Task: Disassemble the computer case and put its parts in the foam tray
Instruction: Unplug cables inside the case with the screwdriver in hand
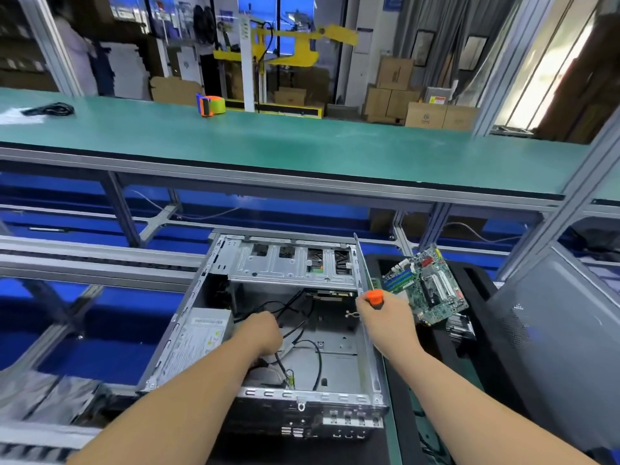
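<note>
An open grey computer case (339,396) lies on its side in front of me, with a drive cage (288,263) at its far end and a power supply (198,337) at its left. My left hand (263,332) reaches into the case among black cables (317,360); its fingers are hidden. My right hand (385,317) grips an orange-handled screwdriver (374,297) and holds a green motherboard (426,285) tilted over the black foam tray (479,286) to the right of the case.
A grey side panel (550,337) leans at the right, beside the tray. A silver heatsink (461,330) lies in the tray. Beyond the case runs a green bench (302,146) with an orange tape dispenser (211,105) and a black cable (50,110).
</note>
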